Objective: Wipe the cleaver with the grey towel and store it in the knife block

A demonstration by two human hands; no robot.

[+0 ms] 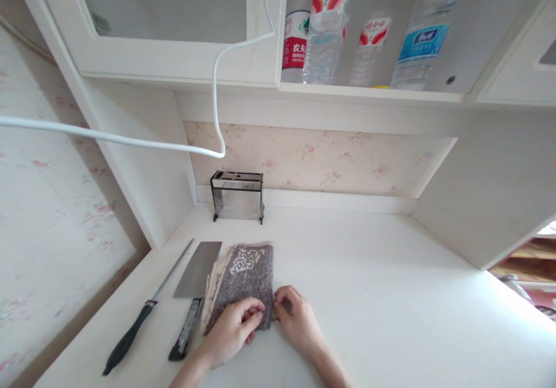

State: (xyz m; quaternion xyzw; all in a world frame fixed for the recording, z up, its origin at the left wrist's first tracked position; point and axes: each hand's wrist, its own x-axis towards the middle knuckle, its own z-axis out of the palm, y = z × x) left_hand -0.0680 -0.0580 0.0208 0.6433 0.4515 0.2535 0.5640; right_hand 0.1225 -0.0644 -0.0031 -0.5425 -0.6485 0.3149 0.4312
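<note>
A folded grey-brown cloth [249, 278] with a pale woven pattern lies on the white desk, its layers fanned out along the left side. Over its front part rests my left hand [234, 327], thumb and fingers pressed together; whatever is between them is hidden. At the cloth's right edge, my right hand [297, 321] is closed in a pinch on the border. A short dark thread-like bit shows just below those fingertips. Left of the cloth lies a cleaver [197, 269] with a dark, worn handle. Beside it is a sharpening steel [139, 324] with a black handle.
A small clear-sided box with a black frame [237, 197] stands near the back wall. A white cable [165, 145] hangs across the upper left. Plastic bottles [324, 40] stand on the shelf above. Side panels bound the white desk [382, 295].
</note>
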